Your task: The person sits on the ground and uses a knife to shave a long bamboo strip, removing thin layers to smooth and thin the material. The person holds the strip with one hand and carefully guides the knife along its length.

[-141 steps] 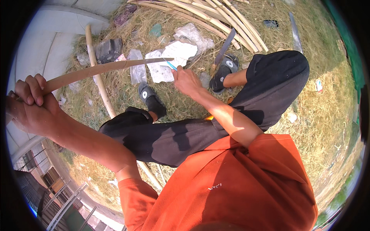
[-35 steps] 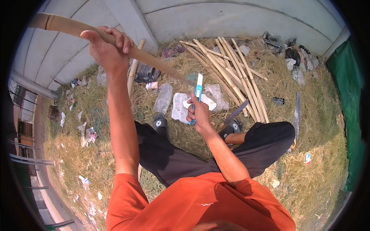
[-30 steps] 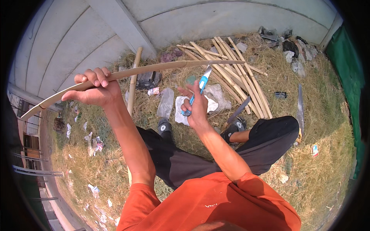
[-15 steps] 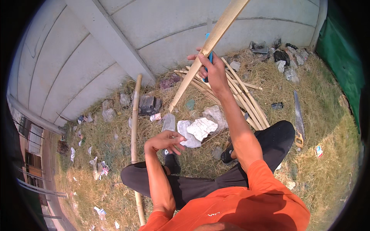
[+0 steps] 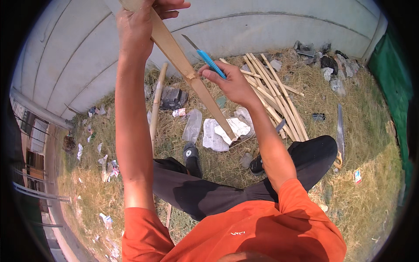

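My left hand [image 5: 139, 32] is raised at the upper left, wrapped round the upper part of a long split bamboo strip [image 5: 174, 52]. The strip slants down to the right, and its lower end lies over a white broken slab [image 5: 239, 127] on the ground. A node shows partway along it. In my right hand [image 5: 235, 87] is a blue-handled utility knife [image 5: 211, 63], its blade out and pointing up and left. That hand is close beside the strip near the node; whether it touches the strip I cannot tell.
Several bamboo strips [image 5: 275, 94] lie piled ahead to the right. A hand saw [image 5: 340, 131] rests on the grass at right. A bamboo pole [image 5: 158, 100] lies at left by a dark block [image 5: 173, 98]. Behind stands a concrete wall [image 5: 262, 30]; a green sheet [image 5: 388, 91] hangs at right.
The bamboo strip has passed from my right hand to my left, which rose from near the slabs. The strip now slants the other way. My right hand keeps only the knife and sits slightly lower.
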Tool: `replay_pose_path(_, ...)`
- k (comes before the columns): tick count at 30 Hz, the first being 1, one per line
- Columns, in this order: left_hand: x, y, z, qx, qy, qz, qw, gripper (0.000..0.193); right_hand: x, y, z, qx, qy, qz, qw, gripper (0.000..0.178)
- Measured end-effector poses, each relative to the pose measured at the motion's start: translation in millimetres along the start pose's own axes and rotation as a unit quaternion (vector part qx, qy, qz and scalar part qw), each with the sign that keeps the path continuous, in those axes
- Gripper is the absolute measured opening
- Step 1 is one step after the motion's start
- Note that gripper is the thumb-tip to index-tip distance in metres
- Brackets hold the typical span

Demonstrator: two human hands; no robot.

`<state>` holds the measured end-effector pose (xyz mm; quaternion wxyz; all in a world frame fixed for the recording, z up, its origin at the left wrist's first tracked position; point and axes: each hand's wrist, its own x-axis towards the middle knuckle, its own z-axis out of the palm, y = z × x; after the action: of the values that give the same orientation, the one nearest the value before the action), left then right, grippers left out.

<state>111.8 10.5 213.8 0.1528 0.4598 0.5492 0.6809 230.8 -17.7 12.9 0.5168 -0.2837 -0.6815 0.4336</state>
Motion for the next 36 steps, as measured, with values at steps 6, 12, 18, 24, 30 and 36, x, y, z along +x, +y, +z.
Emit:
replay_pose_path(6, -19.6, -33.6, -116.6, -0.198, -0.277, 0.21, 0.916, 0.041, -100.8, -9.4, 28.3, 0.084, 0.123, 0.249, 0.957, 0.041)
replay_pose_path(12, -13.3, -37.6, -128.1, -0.182, -0.319, 0.179, 0.913, 0.043, -128.7, -44.1, 75.1, -0.004, 0.085, 0.114, 0.99, 0.03)
replay_pose_path(18, -57.3, -24.4, -111.6, -0.206, -0.32, 0.219, 0.898, 0.028, -121.9, -71.3, 81.6, -0.026, 0.033, 0.18, 0.983, 0.022)
replay_pose_path(24, -57.4, -22.8, -124.4, -0.213, -0.316, 0.226, 0.897, 0.023, -141.4, -33.3, 80.8, -0.13, 0.057, 0.136, 0.98, 0.02)
replay_pose_path(30, -75.1, -19.6, -123.7, -0.203, -0.312, 0.224, 0.901, 0.029, -139.4, -61.3, 86.2, -0.093, 0.062, 0.093, 0.989, 0.017)
replay_pose_path(36, -78.6, -21.8, -129.8, -0.194, -0.309, 0.222, 0.904, 0.032, -152.9, -20.2, 92.4, -0.224, 0.045, 0.077, 0.97, 0.022)
